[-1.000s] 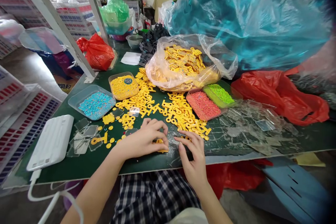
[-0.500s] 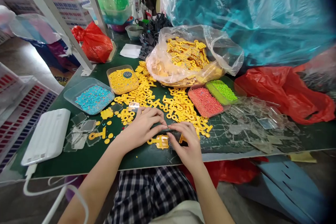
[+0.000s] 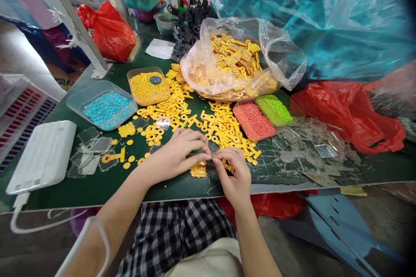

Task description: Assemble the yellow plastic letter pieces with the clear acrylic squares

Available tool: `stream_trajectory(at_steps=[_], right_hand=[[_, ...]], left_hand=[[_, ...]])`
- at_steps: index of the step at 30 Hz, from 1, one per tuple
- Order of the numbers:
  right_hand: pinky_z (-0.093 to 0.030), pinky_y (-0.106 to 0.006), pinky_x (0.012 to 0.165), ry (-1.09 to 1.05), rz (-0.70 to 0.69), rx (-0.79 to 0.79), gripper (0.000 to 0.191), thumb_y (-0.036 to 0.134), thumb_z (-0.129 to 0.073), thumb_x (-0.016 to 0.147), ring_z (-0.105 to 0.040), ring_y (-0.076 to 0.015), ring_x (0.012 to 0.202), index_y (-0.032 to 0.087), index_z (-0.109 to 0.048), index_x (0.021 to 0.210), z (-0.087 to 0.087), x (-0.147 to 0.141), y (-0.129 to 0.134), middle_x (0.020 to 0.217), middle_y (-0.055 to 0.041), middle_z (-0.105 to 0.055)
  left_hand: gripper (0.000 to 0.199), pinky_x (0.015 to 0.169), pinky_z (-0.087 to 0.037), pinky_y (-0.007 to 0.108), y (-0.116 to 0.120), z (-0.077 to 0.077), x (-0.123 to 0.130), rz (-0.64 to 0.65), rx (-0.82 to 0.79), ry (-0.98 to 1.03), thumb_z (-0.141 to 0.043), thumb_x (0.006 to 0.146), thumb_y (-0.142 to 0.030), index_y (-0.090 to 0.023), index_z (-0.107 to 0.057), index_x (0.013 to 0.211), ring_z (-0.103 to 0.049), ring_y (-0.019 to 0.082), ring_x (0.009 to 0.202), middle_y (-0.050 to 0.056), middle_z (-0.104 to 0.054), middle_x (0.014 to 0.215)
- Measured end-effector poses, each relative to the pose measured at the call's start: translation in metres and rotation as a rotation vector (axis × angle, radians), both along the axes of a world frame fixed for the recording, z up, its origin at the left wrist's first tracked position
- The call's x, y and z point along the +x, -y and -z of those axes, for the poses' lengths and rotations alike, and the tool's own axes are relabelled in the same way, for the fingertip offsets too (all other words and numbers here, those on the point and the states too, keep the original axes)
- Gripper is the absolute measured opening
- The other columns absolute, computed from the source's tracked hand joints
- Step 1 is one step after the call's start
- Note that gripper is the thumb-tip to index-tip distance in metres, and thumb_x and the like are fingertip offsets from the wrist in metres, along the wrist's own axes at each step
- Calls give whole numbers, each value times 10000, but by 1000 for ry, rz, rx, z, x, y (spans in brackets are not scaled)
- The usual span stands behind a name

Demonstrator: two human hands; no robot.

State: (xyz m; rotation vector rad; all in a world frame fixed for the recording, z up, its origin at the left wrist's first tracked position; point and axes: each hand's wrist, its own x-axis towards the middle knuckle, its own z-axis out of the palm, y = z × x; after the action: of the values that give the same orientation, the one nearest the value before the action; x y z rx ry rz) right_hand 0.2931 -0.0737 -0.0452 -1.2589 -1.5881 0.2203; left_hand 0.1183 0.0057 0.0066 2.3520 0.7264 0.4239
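Observation:
My left hand (image 3: 185, 153) and my right hand (image 3: 234, 171) meet fingertip to fingertip above the table's front part. Both are closed in a pinch; whatever lies between the tips is too small to make out. Just below the left fingers lies a yellow plastic piece (image 3: 198, 169), partly covered by that hand. Another yellow part (image 3: 229, 167) shows behind the right fingers. Beyond the hands spreads a heap of yellow plastic parts (image 3: 216, 127) with rings and T-shaped ends. Small yellow discs (image 3: 129, 162) and a ring-ended yellow piece (image 3: 113, 156) lie left of my left forearm.
Tubs of blue beads (image 3: 108, 109), yellow beads (image 3: 147, 86), red beads (image 3: 255, 120) and green beads (image 3: 275, 108) stand around the heap. Behind is an open bag of yellow parts (image 3: 235, 58). Clear plastic pieces (image 3: 308, 145) lie right, a white power bank (image 3: 42, 156) left.
My fingertips have come together from slightly apart. The left hand now covers more of the yellow piece below it. The camera view has shifted and tilted slightly down.

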Motion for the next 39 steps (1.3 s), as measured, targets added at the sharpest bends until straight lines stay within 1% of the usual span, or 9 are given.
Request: stream_trajectory(at_steps=[3, 6, 9, 15, 23, 28, 32, 35, 39], right_hand=[[-486, -340, 760, 7, 9, 12, 119, 197, -562, 951, -604, -178, 825, 244, -617, 856, 0, 0, 0, 818, -2, -691], [-489, -345, 761, 15, 8, 3, 119, 206, -550, 960, -602, -180, 830, 244, -610, 864, 0, 0, 1, 821, -9, -685], [-492, -358, 761, 14, 9, -19, 124, 228, -535, 969, -602, -186, 836, 242, -611, 872, 1, 0, 2, 830, -20, -682], [-493, -355, 740, 9, -5, -18, 145, 244, -520, 972, -603, -186, 813, 242, -606, 856, 1, 1, 1, 812, -19, -676], [-490, -324, 767, -13, -71, -22, 124, 186, -518, 971, -604, -173, 851, 246, -601, 903, 0, 1, 2, 859, -4, -681], [-494, -330, 761, -4, -90, -28, 131, 187, -504, 977, -610, -179, 849, 244, -602, 910, 1, 2, 2, 860, -12, -676], [-487, -325, 764, 3, -115, -32, 146, 161, -502, 971, -596, -176, 852, 242, -601, 901, 1, 3, 2, 847, -10, -671], [-479, -325, 766, 8, -129, -21, 152, 139, -508, 962, -587, -174, 844, 240, -597, 890, 1, 3, 3, 835, -6, -668], [-478, -332, 761, 6, -131, 2, 143, 128, -524, 953, -594, -175, 840, 238, -605, 911, 1, 2, 2, 850, -9, -676]], left_hand=[[273, 985, -329, 366, 0, 0, 0, -8, -12, 9, -520, 976, -450, -223, -666, 1017, -533, 218, 1054, 44, -650, 1074], [255, 982, -314, 366, -1, 2, -1, 2, 7, 8, -565, 956, -448, -221, -680, 973, -542, 212, 1042, 34, -662, 1056], [267, 996, -296, 368, -2, 2, -1, -1, 19, 2, -530, 978, -425, -219, -689, 919, -553, 202, 1024, 29, -677, 1033], [276, 998, -296, 373, -1, 0, 0, -35, 25, 14, -524, 972, -438, -226, -696, 929, -563, 203, 1011, 32, -692, 1021], [226, 974, -287, 363, 0, -1, 0, -32, 13, 51, -530, 977, -373, -216, -674, 901, -573, 195, 1005, 12, -698, 992], [240, 996, -284, 370, 1, -4, 0, -32, -36, 26, -508, 982, -385, -211, -657, 910, -574, 198, 1003, 17, -702, 994], [272, 974, -300, 361, 1, -5, 0, -20, -70, 16, -479, 995, -399, -204, -650, 913, -571, 192, 970, 21, -702, 973], [308, 948, -312, 351, 1, -4, 0, -6, -88, 29, -462, 1000, -427, -200, -652, 915, -572, 189, 963, 22, -700, 972], [382, 940, -313, 356, 0, -4, -1, -20, -77, 44, -429, 1003, -489, -196, -653, 904, -575, 195, 961, 33, -701, 973]])
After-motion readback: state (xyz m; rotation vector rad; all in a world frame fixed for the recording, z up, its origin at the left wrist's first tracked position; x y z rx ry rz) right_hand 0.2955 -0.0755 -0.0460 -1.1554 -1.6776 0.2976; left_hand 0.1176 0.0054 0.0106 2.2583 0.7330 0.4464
